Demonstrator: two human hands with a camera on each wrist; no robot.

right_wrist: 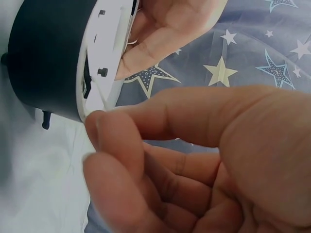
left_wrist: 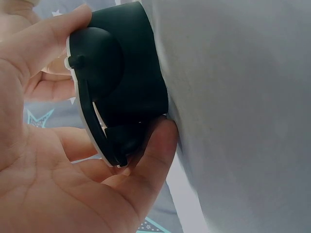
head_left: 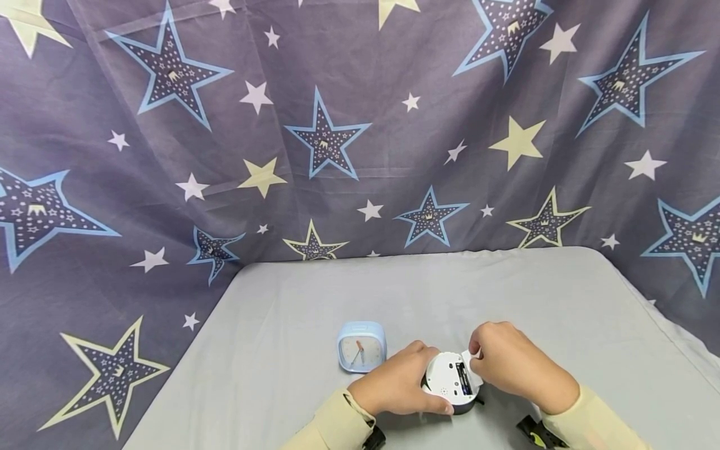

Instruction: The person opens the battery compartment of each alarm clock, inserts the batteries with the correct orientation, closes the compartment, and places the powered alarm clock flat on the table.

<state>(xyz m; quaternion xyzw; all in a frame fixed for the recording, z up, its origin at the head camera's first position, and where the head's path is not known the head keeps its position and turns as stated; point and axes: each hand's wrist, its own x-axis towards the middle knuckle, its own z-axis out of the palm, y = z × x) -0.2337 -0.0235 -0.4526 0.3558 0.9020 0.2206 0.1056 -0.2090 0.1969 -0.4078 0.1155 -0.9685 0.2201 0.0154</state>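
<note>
A round alarm clock (head_left: 443, 376) with a black body and white back lies back side up on the grey cloth. My left hand (head_left: 396, 382) grips it round the side, thumb at the near edge; the left wrist view shows its black casing (left_wrist: 131, 63) between thumb and fingers. At the right of the white back, my right hand (head_left: 520, 365) pinches a small white battery cover (head_left: 473, 370) between thumb and index finger. The cover stands tilted up beside a dark battery slot (head_left: 464, 379). Whether it is fully detached I cannot tell.
A light blue square clock (head_left: 362, 347) stands upright to the left, just beyond my left wrist. Grey cloth (head_left: 270, 375) covers the table, and a star-patterned curtain (head_left: 337, 219) hangs behind it and at the sides.
</note>
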